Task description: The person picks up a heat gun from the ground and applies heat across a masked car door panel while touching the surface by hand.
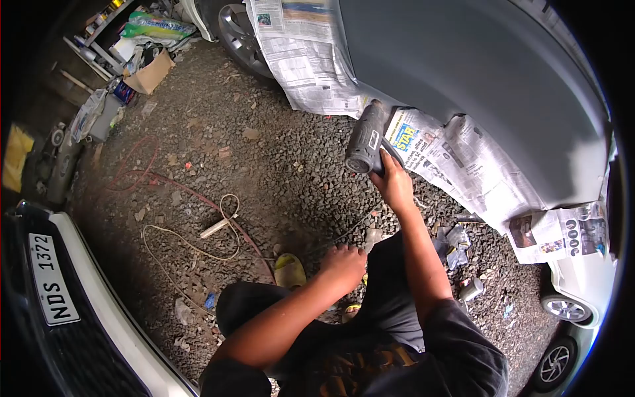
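Observation:
My right hand (395, 182) is wrapped around the handle of a grey heat gun (365, 140). The gun's nozzle points up toward the lower edge of a grey car panel (463, 73), close to the gap between two pieces of masking newspaper (456, 155). Lower down, my left hand (344, 268) hangs loosely beside my right knee, the forearm lying across my left leg. Its fingers look relaxed and bent, with their tips partly hidden, and I see nothing held in it.
Gravel (264, 145) covers the ground. A red hose (198, 195) and a pale cord with a white power strip (215, 228) lie at left. A car front with a number plate (53, 279) stands lower left. A cardboard box (151, 71) sits upper left; a can (471, 290) lies at right.

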Motion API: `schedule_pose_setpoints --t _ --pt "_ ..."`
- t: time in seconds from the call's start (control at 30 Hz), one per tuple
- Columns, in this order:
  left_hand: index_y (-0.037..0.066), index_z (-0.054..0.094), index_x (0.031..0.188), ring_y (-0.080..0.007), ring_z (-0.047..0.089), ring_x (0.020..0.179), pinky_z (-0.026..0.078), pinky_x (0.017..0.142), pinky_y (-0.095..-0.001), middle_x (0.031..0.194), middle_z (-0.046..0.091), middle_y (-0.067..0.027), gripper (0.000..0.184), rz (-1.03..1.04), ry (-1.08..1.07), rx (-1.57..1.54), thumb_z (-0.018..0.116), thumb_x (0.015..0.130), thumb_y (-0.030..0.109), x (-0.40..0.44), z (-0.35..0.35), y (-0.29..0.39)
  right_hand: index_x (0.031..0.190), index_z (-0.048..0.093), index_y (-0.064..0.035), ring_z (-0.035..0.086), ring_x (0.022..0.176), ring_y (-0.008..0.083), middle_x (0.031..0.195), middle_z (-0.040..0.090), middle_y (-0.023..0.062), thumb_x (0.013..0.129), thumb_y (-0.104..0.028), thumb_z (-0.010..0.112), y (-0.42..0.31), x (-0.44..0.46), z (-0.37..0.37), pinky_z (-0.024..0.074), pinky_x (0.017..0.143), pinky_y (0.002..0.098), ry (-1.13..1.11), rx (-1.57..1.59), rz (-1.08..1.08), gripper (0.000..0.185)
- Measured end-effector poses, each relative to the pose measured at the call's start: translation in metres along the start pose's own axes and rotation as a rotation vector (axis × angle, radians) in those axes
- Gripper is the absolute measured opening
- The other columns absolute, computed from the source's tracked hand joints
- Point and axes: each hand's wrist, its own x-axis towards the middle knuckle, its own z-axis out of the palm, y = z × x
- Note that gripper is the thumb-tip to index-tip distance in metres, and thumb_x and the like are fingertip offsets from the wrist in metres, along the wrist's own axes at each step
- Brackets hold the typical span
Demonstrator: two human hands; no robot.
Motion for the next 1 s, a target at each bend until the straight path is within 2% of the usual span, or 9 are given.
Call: schedule_pose_setpoints --t 0.3,0.4,0.43,0.47,0.53,0.57,0.7,0.8,1.0 --pt "0.003 0.055 0.125 -0.0359 0.057 0.116 0.046 0.095 -0.0506 0.119 0.062 -0.0170 0.042 -0.022 -0.055 0.042 0.057 0.095 0.032 0.011 0.005 -0.013 0.139 0.048 -0.0060 0.065 0.101 0.0414 0.122 0.062 0.0207 0.078 -0.019 0.075 -0.033 -0.005 0.001 0.0540 0.084 0.0469 0.081 0.264 0.011 0.068" --pt "0.002 0.055 0.125 -0.0372 0.058 0.114 0.047 0.093 -0.0515 0.119 0.062 -0.0184 0.043 -0.001 -0.089 0.058 0.058 0.095 0.031 0.008 0.005 -0.016 0.138 0.049 -0.0018 0.066 0.103 0.0388 0.123 0.062 0.0233 0.077 -0.018 0.075 -0.029 -0.018 0.007 0.0536 0.087 0.0440 0.139 0.406 0.097 0.068" --pt "0.002 0.055 0.125 -0.0377 0.059 0.114 0.047 0.093 -0.0519 0.119 0.062 -0.0189 0.043 0.004 -0.104 0.065 0.058 0.095 0.031 0.008 0.002 -0.016 0.138 0.049 0.0018 0.068 0.092 0.0364 0.121 0.062 0.0255 0.077 -0.017 0.075 -0.030 -0.020 0.010 0.0543 0.082 0.0420 0.219 0.404 0.066 0.068" --pt "0.002 0.055 0.125 -0.0382 0.059 0.113 0.048 0.092 -0.0523 0.118 0.063 -0.0194 0.043 0.008 -0.119 0.068 0.058 0.094 0.031 0.008 0.002 -0.015 0.139 0.047 0.0044 0.061 0.071 0.0188 0.110 0.066 0.0197 0.078 -0.011 0.072 -0.032 -0.025 0.012 0.0510 0.068 0.0307 0.198 0.492 0.152 0.067" --pt "0.002 0.055 0.125 -0.0391 0.060 0.112 0.048 0.092 -0.0530 0.118 0.063 -0.0203 0.043 0.027 -0.098 0.067 0.059 0.094 0.031 0.011 0.010 -0.019 0.138 0.046 0.0061 0.058 0.068 0.0205 0.112 0.064 0.0227 0.078 -0.014 0.074 -0.047 -0.031 0.011 0.0508 0.066 0.0329 0.236 0.717 0.284 0.069" --pt "0.002 0.055 0.125 -0.0395 0.060 0.112 0.048 0.091 -0.0534 0.118 0.063 -0.0207 0.043 0.036 -0.087 0.065 0.059 0.094 0.031 0.013 0.014 -0.021 0.140 0.044 0.0070 0.055 0.067 0.0161 0.111 0.063 0.0198 0.080 -0.013 0.072 -0.045 -0.034 0.024 0.0490 0.064 0.0293 0.319 0.826 0.267 0.069" --pt "0.001 0.054 0.127 -0.0407 0.060 0.112 0.048 0.092 -0.0537 0.118 0.063 -0.0220 0.046 0.064 -0.141 0.077 0.060 0.093 0.031 0.021 0.011 -0.017 0.141 0.036 0.0028 0.056 0.076 0.0131 0.108 0.060 0.0129 0.083 -0.006 0.067 -0.054 -0.045 0.026 0.0481 0.063 0.0279 0.441 1.029 0.274 0.066" --pt "0.000 0.054 0.127 -0.0414 0.060 0.111 0.048 0.093 -0.0534 0.120 0.062 -0.0220 0.047 0.095 -0.144 0.072 0.061 0.092 0.031 0.024 0.016 -0.016 0.145 0.026 -0.0003 0.057 0.084 0.0135 0.113 0.058 0.0128 0.084 -0.001 0.062 -0.057 -0.049 0.024 0.0500 0.067 0.0288 0.499 1.146 0.244 0.071" --pt "0.001 0.058 0.122 -0.0419 0.060 0.110 0.048 0.090 -0.0518 0.122 0.062 -0.0241 0.040 0.075 -0.147 0.006 0.057 0.093 0.029 0.036 0.017 -0.013 0.139 0.036 0.0003 0.054 0.109 0.0126 0.121 0.055 0.0064 0.087 -0.001 0.060 -0.082 -0.055 -0.017 0.0441 0.096 0.0290 0.328 1.554 0.241 0.057"
